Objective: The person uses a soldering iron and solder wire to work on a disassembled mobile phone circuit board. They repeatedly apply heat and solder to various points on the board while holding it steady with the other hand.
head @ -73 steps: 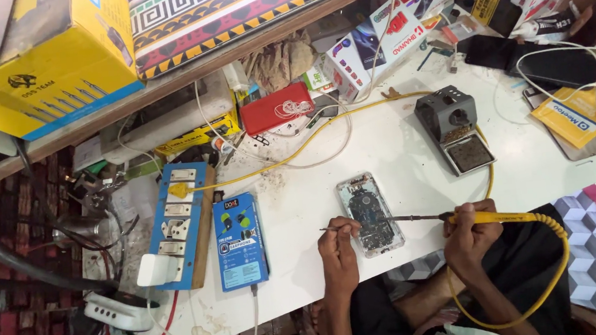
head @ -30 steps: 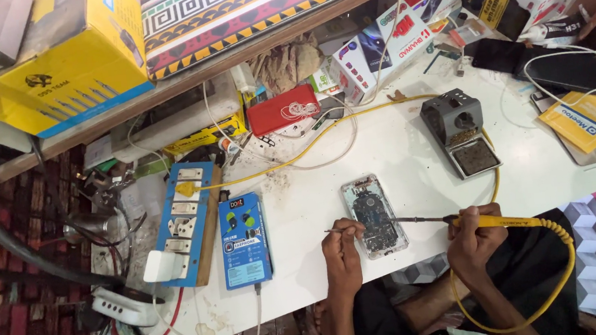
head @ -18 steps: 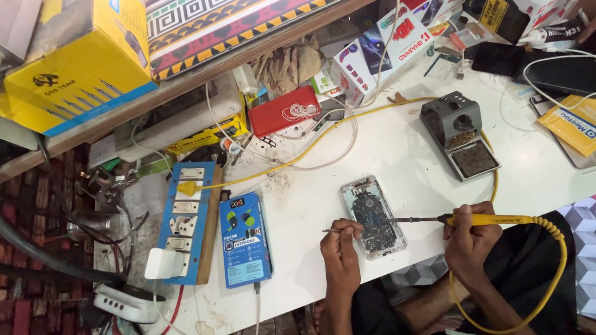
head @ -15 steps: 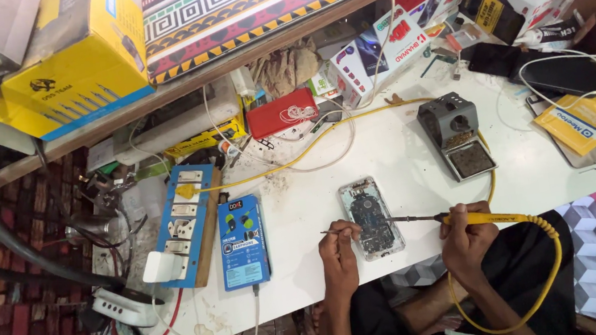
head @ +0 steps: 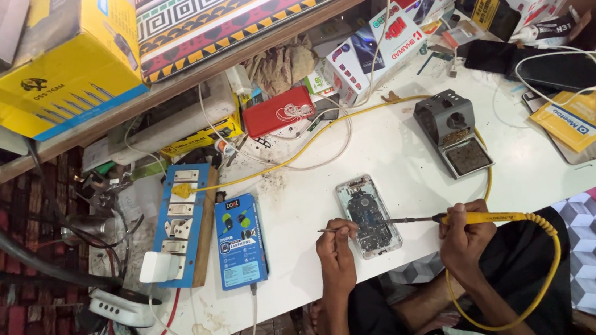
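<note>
On white table (head: 399,158): opened phone (head: 367,215) between blue box (head: 240,241) and iron stand (head: 453,132); left hand (head: 336,244) pinched thin wire (head: 329,231), right hand (head: 465,235) gripped yellow soldering iron (head: 478,218).

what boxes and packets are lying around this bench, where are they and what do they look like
Yellow carton: upper left shelf, big, blue trim.
Blue packet: flat on table, left of the opened phone.
White box: back of table, red and blue print.
Yellow pouch: far right, flat.
</note>
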